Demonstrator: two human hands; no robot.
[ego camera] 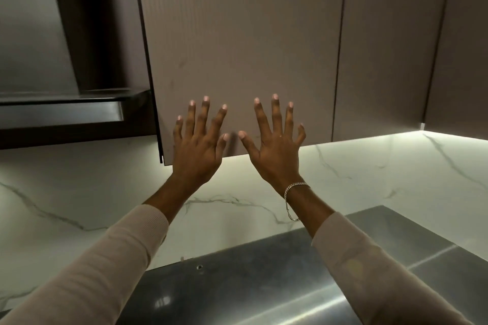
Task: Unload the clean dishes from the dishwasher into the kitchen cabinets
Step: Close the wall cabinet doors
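Hiding its contents, cabinet door [237, 47] faces spread hands [239, 145].

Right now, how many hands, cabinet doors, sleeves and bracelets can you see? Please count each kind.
Hands: 2 (left hand, right hand), both empty with fingers spread
Cabinet doors: 3 (near door, middle door, far door)
Sleeves: 2 (left sleeve, right sleeve)
Bracelets: 1 (bracelet, on the right wrist)
Total: 8
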